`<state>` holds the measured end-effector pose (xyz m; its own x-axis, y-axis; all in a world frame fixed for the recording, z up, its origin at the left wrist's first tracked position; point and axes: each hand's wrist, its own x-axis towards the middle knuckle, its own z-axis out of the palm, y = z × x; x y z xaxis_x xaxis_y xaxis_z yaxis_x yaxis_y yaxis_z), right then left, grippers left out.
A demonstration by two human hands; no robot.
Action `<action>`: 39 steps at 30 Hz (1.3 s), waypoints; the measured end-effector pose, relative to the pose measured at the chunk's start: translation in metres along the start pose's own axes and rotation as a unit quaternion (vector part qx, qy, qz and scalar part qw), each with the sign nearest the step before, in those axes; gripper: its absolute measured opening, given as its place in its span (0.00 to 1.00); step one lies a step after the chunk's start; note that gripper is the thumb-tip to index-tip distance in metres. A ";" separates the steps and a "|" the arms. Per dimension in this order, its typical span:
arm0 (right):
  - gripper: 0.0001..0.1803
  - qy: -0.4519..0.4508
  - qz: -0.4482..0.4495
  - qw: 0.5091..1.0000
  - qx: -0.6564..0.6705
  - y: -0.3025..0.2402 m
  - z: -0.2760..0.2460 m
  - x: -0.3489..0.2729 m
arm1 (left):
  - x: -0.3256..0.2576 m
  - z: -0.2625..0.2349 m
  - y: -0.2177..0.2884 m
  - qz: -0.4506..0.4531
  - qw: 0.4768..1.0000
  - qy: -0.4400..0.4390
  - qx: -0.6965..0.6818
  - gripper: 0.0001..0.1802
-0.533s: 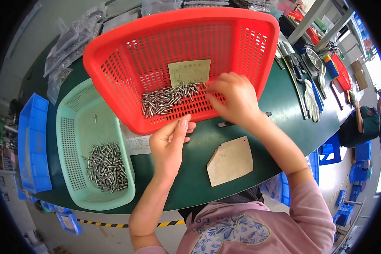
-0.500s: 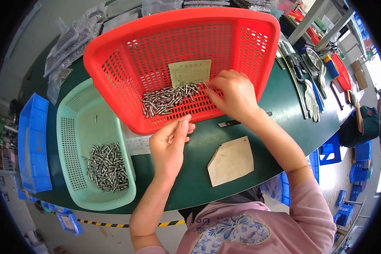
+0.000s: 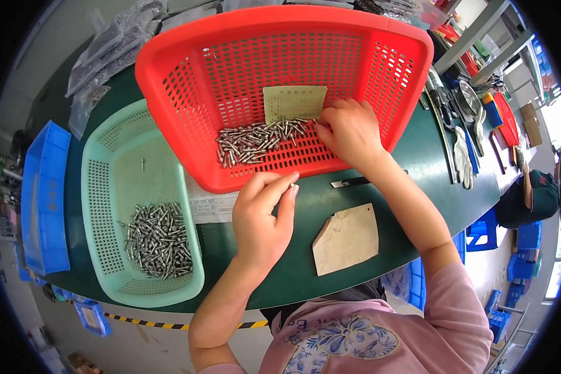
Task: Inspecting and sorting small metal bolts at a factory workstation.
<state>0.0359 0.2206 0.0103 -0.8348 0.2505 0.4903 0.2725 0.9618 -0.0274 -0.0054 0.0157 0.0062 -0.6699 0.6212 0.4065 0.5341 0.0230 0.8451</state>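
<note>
A big red basket [image 3: 380,37] sits tilted on the green table [image 3: 330,193], with a pile of small metal pins [image 3: 255,142] and a pale card [image 3: 294,103] inside. My right hand [image 3: 349,131] rests in the basket at the right end of the pile, fingers curled on the pins. My left hand [image 3: 262,218] hovers just below the basket's near rim, pinching one small metal pin between thumb and fingertips. A mint-green basket [image 3: 106,187] to the left holds a heap of the same pins [image 3: 156,240].
A tan piece of cardboard [image 3: 346,238] and a dark slim tool [image 3: 349,182] lie on the table near my right forearm. Blue bins [image 3: 43,199] stand at the far left. Clear plastic bags [image 3: 106,53] lie behind. Tools and gloves [image 3: 461,149] sit at the right.
My left hand has closed its fingers into a pinch on a pin near the red basket's rim. My right hand stays in the basket at the pile.
</note>
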 end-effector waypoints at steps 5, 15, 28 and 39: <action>0.08 -0.080 0.032 0.996 -0.026 0.006 -0.002 0.010 | 0.000 0.002 -0.001 0.004 1.000 -0.009 0.016 0.09; 0.07 -0.245 0.107 0.873 0.408 -0.042 -0.064 -0.022 | 0.003 0.005 -0.001 0.216 0.957 0.037 0.193 0.19; 0.06 -0.015 -0.038 0.997 0.066 -0.012 0.004 0.005 | 0.002 -0.003 0.000 -0.188 0.962 0.004 -0.198 0.12; 0.09 0.069 -0.105 0.969 0.211 -0.050 -0.058 -0.037 | -0.003 -0.008 0.012 -0.352 0.850 -0.045 -0.389 0.12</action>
<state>0.0804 0.1574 0.0439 -0.7704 0.0555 0.6351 -0.1409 0.9568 -0.2545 -0.0009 0.0083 0.0181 -0.6216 0.7264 -0.2932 -0.5085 -0.0895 0.8564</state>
